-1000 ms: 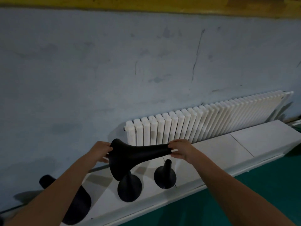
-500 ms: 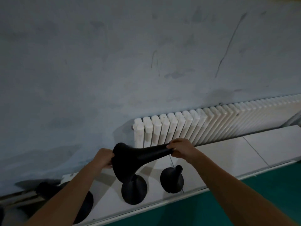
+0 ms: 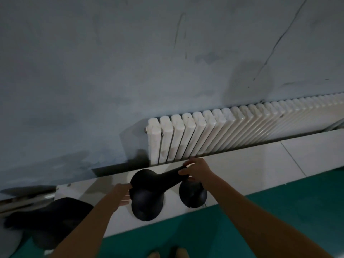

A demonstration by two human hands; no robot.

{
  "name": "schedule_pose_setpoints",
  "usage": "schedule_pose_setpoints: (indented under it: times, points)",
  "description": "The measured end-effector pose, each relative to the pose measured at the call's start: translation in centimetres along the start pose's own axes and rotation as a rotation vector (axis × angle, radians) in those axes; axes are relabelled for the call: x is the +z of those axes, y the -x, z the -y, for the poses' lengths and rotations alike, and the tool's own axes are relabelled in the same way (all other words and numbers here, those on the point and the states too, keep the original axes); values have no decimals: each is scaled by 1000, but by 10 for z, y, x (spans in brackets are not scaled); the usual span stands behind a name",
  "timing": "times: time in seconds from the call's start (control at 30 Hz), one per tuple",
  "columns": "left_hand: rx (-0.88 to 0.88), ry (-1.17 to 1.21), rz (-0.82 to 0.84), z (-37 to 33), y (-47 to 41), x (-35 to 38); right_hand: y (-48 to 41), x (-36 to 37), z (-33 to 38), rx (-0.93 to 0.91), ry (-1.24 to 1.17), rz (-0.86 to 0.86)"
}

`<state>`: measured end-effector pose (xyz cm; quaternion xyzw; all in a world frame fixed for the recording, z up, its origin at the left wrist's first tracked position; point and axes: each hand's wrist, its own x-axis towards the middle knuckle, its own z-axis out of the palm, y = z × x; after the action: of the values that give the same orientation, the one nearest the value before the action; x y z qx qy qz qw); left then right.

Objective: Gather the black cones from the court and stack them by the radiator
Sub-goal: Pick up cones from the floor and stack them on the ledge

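Black, flared like a trumpet and tipped almost onto its side, the held cone (image 3: 158, 178) spans the gap between 2 hands that are well apart. The right hand (image 3: 198, 169) pinches its narrow tip with curled fingertips, close to the foot of the radiator. The left hand (image 3: 122, 194) holds the rim of its wide base, thumb on the near edge and fingers underneath. How firmly they close is hard to see. The base faces left and down, and the neck slopes up to the right.

Directly under that base the middle cone (image 3: 147, 208) stands upright on the white ledge (image 3: 251, 164), seen from above as a round dark disc near the ledge's front edge. The held cone overlaps it in this view, and I cannot tell whether the 2 touch. Just beside it on the right, the right-hand cone (image 3: 193, 195) also stands on the ledge, its tip hidden behind the right wrist.

Further left, low at the end of the ledge, a larger black shape (image 3: 50, 216) lies too blurred to identify. The white ribbed radiator (image 3: 223, 131) runs along the blue-grey wall (image 3: 111, 62) behind the ledge, from just beyond the hands off to the right edge. Green floor (image 3: 279, 211) lies in front of the ledge.
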<state>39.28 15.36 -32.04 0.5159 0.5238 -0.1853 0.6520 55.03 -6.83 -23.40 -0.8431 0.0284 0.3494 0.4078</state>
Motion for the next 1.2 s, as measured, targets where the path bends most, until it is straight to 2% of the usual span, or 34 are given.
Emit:
schedule_pose_setpoints:
  times: [0.23,0.43,0.73,0.97,1.2]
  points:
    - [-22,-12,-7,4,-17,8,-20,48,-22,-23,1,98]
    - [-25,-48,20,-5,-16,14,-19,64,-27,144,-115,234]
    - [-17,-109,66,-16,-6,26,-14,46,-25,182,-220,288]
    - [39,-216,61,-49,38,42,7,16,-5,205,-327,265]
    - [269,-166,88,-97,114,86,47,-54,15,110,-452,234]
